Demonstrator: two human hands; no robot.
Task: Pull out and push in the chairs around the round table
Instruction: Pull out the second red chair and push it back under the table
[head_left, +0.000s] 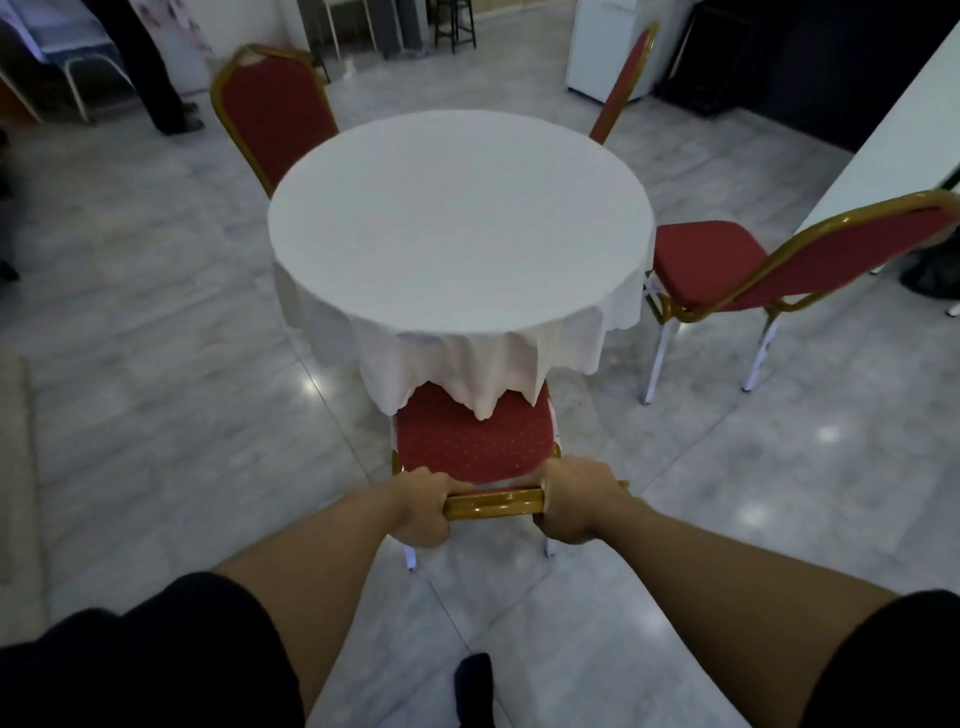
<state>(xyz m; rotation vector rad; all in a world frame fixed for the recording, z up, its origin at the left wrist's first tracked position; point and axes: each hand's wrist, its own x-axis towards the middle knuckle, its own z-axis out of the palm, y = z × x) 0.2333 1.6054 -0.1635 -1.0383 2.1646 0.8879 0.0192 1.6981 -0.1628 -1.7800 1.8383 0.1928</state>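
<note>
Nearest the camera, the left hand (422, 512) and the right hand (574, 506) are both closed around the gold top rail of the near chair (470, 441), one at each end, fingers wrapped over the bar. That rail looks like the sensible hold: a rigid metal tube, wide enough for two hands, and glossy, so probably a little slick. The chair itself seems light to middling, a stiff frame with a padded red seat, and its thin pale legs should slide rather than catch. Its seat is partly tucked under the round table (460, 218), with the white tablecloth (457, 374) draped onto the cushion; the soft cloth could drag along if the chair is pulled.

The floor (171, 364) is polished grey stone tile, shiny with light spots, likely low in friction.

To the right, another red chair (737, 270) stands pulled well out from the table. On the far side, a left chair (272, 114) and a right chair (626, 83) sit close in. Beyond them, a person's legs (150, 67) stand at far left.
</note>
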